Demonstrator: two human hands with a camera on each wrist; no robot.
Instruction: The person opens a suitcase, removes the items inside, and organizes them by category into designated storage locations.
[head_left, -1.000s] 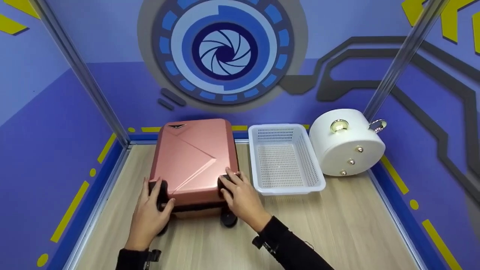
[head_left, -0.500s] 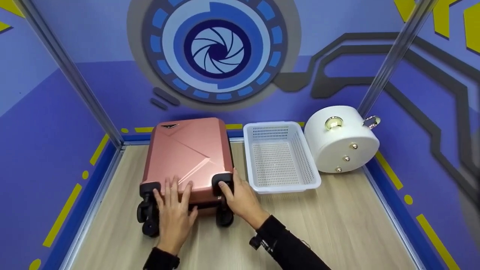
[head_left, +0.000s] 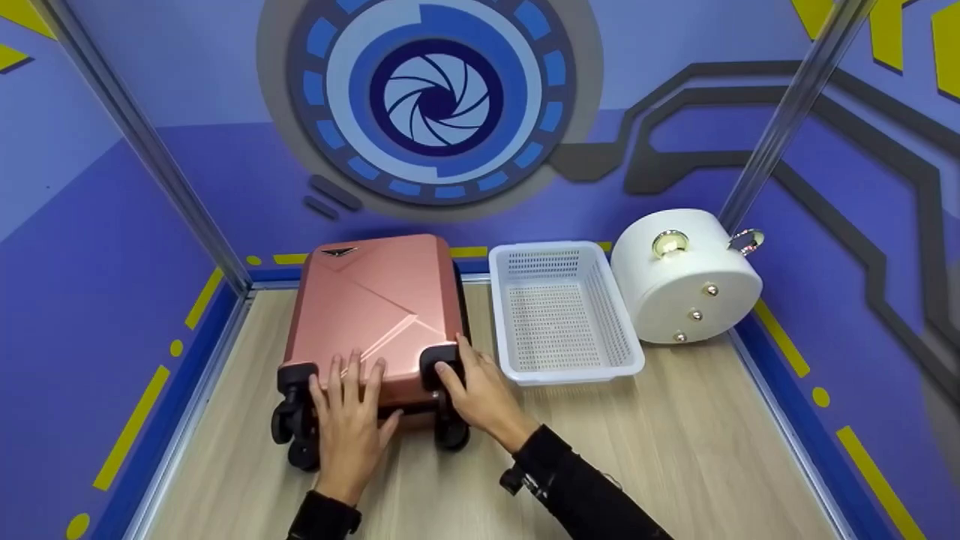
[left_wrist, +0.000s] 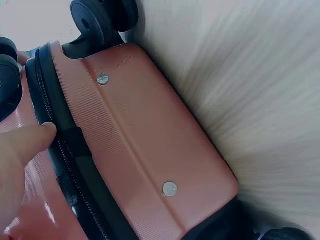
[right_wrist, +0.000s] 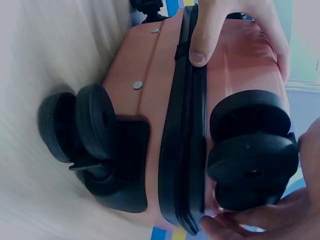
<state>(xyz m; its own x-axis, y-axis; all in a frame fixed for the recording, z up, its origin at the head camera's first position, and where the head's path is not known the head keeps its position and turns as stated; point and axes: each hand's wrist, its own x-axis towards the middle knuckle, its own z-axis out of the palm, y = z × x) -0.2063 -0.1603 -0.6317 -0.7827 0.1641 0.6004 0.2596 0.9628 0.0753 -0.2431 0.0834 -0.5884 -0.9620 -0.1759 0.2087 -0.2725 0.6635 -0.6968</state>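
Note:
A pink hard-shell suitcase (head_left: 360,300) lies flat on the wooden surface, its black wheels (head_left: 300,442) towards me. My left hand (head_left: 347,427) rests on the near edge of its upper shell with fingers straight. In the left wrist view, the left thumb (left_wrist: 35,137) touches the black zipper band (left_wrist: 65,155). My right hand (head_left: 487,394) holds the near right corner, thumb on the black corner guard and fingers along the side. Fingertips (right_wrist: 215,227) of that hand sit below the upper wheel (right_wrist: 252,155) in the right wrist view. The zipper looks closed along the visible side.
A white perforated plastic basket (head_left: 506,322) stands right of the suitcase. Beyond it, against the back right corner, sits a white round case (head_left: 675,289) with gold studs and ring handles. Blue printed walls and metal posts (head_left: 150,157) enclose the surface.
My left hand has moved right from the near left corner onto the middle of the near edge, uncovering the left wheels. My right fingers have slid off the top to the suitcase's right side.

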